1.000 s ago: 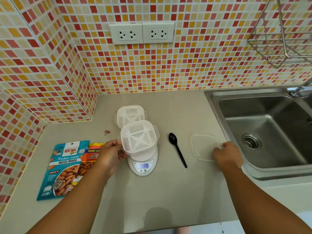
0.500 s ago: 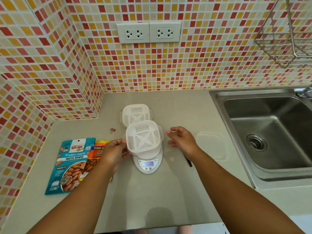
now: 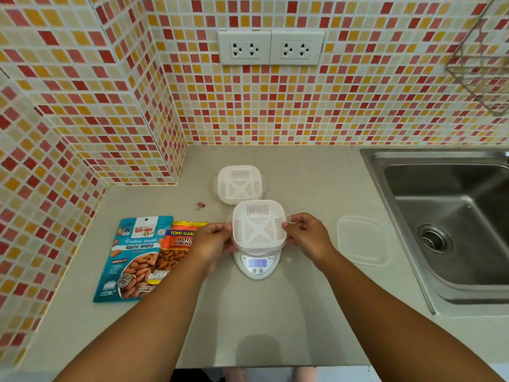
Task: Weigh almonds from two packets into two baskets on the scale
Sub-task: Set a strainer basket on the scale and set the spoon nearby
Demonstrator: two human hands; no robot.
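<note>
A white slotted basket [image 3: 258, 223] sits on the small white digital scale [image 3: 257, 264], whose display is lit. My left hand [image 3: 213, 238] grips the basket's left rim and my right hand [image 3: 307, 234] grips its right rim. A second white basket [image 3: 239, 183] stands empty on the counter just behind. Two almond packets lie flat to the left: a blue roasted-almond packet [image 3: 132, 257] and an orange salted-almond packet [image 3: 176, 252], partly under my left wrist.
A clear plastic lid [image 3: 362, 239] lies on the counter right of the scale. The steel sink [image 3: 451, 221] fills the right side. A small binder clip [image 3: 200, 205] lies near the far basket. Tiled walls close the left and back. My right arm hides the black spoon.
My right hand has left the clear lid, crossed leftward over the spoon and taken hold of the basket's right rim. My left hand has stayed on the left rim.
</note>
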